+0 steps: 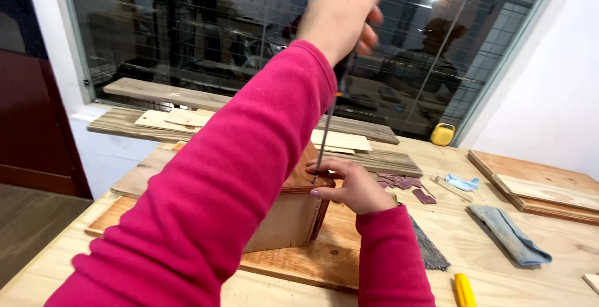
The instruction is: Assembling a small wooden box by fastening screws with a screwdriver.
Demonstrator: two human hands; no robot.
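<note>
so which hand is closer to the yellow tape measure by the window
Right. The right hand rests on the wooden box, below-left of the tape measure; the left hand is raised farther away.

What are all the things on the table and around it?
wooden box: one, brown, on a board at the table's middle
screwdriver: one, dark handle, upright over the box
grey cloths: two, right of the box
yellow tape measure: one, by the window
yellow tool: one, near edge
small reddish pieces: several, behind the box
planks: many, pale, window ledge and far right
left hand: grip on the screwdriver handle
right hand: steadying the shaft on the box
</note>
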